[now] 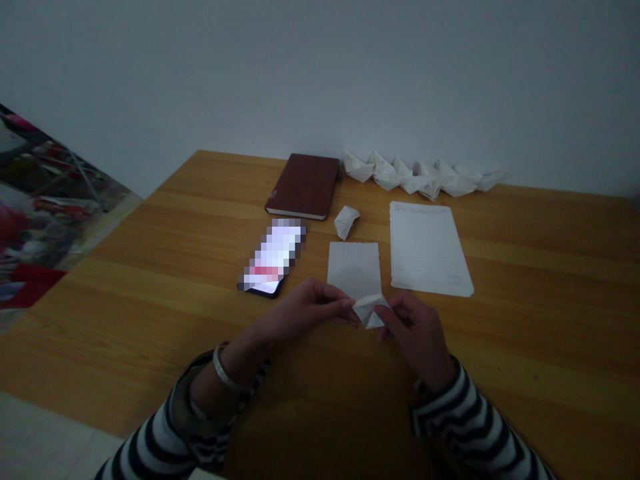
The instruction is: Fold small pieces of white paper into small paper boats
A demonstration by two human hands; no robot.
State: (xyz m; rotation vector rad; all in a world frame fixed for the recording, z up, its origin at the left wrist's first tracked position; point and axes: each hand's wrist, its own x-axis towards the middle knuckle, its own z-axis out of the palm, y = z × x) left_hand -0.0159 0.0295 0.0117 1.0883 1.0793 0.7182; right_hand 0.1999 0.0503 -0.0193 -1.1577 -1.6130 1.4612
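My left hand [305,310] and my right hand [417,333] pinch a small folded piece of white paper [369,309] between them, just above the wooden table [150,293]. Both hands have fingers closed on the paper's edges. Right behind the folded piece lies a small flat white sheet [354,268]. A single folded paper shape [346,221] sits a little farther back. Striped sleeves cover both forearms, and a bracelet circles my left wrist.
A lit phone [274,259] lies left of the small sheet. A dark red notebook [305,186] rests behind it. A larger white sheet [427,248] lies to the right. Several folded paper shapes [420,176] line the table's far edge by the wall.
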